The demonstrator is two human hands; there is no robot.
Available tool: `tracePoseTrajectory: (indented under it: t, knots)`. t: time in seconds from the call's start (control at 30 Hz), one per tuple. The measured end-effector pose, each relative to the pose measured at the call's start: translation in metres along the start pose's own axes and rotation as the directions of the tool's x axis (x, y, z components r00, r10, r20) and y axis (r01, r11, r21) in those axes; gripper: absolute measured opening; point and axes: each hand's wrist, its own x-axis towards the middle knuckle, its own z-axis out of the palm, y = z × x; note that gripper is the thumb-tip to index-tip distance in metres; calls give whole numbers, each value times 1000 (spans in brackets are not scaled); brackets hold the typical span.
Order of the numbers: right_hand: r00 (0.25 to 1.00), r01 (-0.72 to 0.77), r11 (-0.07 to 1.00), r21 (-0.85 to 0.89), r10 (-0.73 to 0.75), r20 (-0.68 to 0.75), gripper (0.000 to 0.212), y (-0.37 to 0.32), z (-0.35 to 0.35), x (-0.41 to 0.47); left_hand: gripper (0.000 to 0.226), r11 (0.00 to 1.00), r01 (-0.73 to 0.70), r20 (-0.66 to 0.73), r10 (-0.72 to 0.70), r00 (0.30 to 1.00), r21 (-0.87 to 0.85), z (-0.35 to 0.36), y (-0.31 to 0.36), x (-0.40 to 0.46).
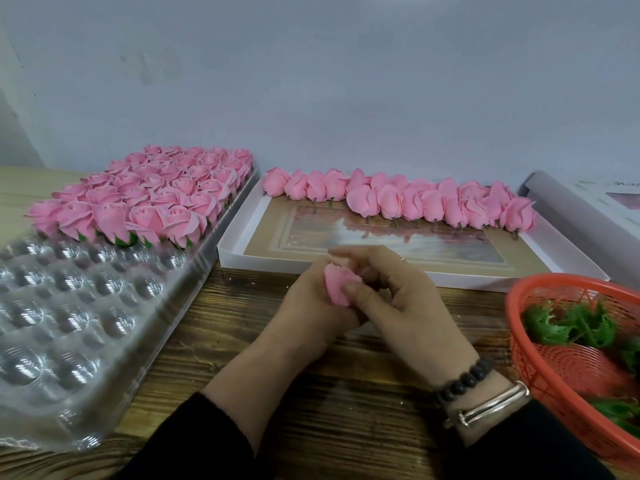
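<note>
A pink rose head (337, 285) is held between both hands over the wooden table (311, 393), just in front of the white box lid. My left hand (308, 306) grips it from the left and below. My right hand (394, 289) curls over it from the right, thumb pressed on the petals. Most of the flower is hidden by the fingers. Several pink rose heads (415, 202) lie in rows along the far side of the white box lid (398, 271).
A clear plastic blister tray (69, 323) at the left holds several pink roses with green bases (149, 192) in its far half. A red mesh basket (540, 358) with green leaf calyxes (571, 323) sits at the right. A rolled paper sheet (571, 209) lies at far right.
</note>
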Motion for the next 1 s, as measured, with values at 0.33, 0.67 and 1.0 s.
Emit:
tracePoseTrajectory:
  t: [0.33,0.67,1.0]
  knots:
    - [983,-125,987,100,110,146,20,7,-4,0,93,1000,26,24,-26,999,4,-6,-4,1]
    - [964,-216,942,258,247,-94,25,14,-11,3,48,974,-227,-120,227,966,17,-2,-8,1]
    - [948,-309,931,193,318,-20,25,12,-14,1,17,952,-142,-101,119,988,-270,-6,-9,2]
